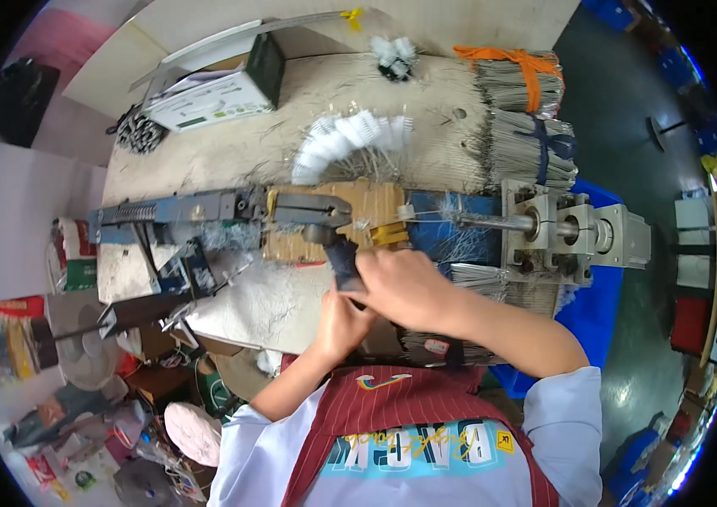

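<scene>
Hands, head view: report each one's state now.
Left hand: against the dark piece; grip partly hidden, cannot be told.
Right hand: closed, holding the dark piece.

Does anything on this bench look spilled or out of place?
Yes: pale loose strands lie tangled across the blue machine bed, right of the cardboard. They look like stray scraps, unlike the tied bundles of grey wire.

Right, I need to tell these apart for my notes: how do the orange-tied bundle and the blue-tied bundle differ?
The orange-tied bundle lies farther from the person; the blue-tied bundle lies nearer. The orange tie trails out past its bundle's left end, while the dark blue tie stays toward its bundle's right end. Both are greyish, thin, wire-like strands.
</scene>
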{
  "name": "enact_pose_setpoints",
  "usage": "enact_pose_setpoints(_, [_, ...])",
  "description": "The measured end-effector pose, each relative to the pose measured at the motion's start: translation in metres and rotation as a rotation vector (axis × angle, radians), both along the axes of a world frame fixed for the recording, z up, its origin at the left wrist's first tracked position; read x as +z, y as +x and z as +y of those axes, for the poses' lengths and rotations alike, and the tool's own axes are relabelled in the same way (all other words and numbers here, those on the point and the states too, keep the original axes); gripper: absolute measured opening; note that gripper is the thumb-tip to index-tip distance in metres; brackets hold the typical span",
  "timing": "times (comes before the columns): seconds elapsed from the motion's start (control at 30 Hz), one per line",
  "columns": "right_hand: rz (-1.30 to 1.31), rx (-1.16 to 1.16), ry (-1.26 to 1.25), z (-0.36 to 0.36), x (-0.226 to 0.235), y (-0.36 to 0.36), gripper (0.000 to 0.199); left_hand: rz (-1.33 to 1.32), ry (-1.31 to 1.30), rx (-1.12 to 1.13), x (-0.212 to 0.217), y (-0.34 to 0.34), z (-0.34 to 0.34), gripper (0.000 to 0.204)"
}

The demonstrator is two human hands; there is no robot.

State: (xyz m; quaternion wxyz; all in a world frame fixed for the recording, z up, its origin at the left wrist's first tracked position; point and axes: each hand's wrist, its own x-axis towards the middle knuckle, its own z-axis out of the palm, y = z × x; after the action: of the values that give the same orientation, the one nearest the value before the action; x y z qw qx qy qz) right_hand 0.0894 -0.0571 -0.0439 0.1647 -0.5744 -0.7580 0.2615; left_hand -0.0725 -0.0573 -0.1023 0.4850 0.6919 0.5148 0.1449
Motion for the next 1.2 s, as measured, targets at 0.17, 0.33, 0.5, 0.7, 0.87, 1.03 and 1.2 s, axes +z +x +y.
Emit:
enact_pose_setpoints(0.17, [-0.157,-0.211,0.359,0.004,-0.025,0.04,0.025,-0.465,-0.093,0.101,0.011,-0.061,-0.002,0.029])
enact_pose_setpoints(0.33, [-0.129,-0.195,0.276,0.011,-0.031,0.052,0.025,-0.472,-0.268,0.741,0.005,-0.131,0.027,0.026])
enact_pose_setpoints(0.5, [0.005,-0.208,0.236,-0.012,-0.02,0.048,0.022,-0.442,-0.064,0.744,-0.003,-0.126,0.045,0.028])
enact_pose_setpoints(0.7, [0.464,-0.37,-0.016,-0.046,-0.007,0.051,0.026,-0.399,0.276,0.718,-0.039,-0.131,0.046,0.025])
enact_pose_setpoints(0.87, [0.674,-0.559,-0.209,-0.079,0.024,0.07,0.023,-0.296,0.182,0.595,-0.002,-0.113,0.025,0.029])
enact_pose_setpoints(1.03, [0.717,-0.689,-0.056,-0.074,0.036,0.085,0.021,-0.545,-0.444,-0.133,0.074,-0.01,0.014,0.027])
enact_pose_setpoints(1.2, [0.376,-0.587,0.222,-0.049,0.056,0.083,0.023,-0.715,-0.785,0.087,0.067,0.078,0.036,0.027])
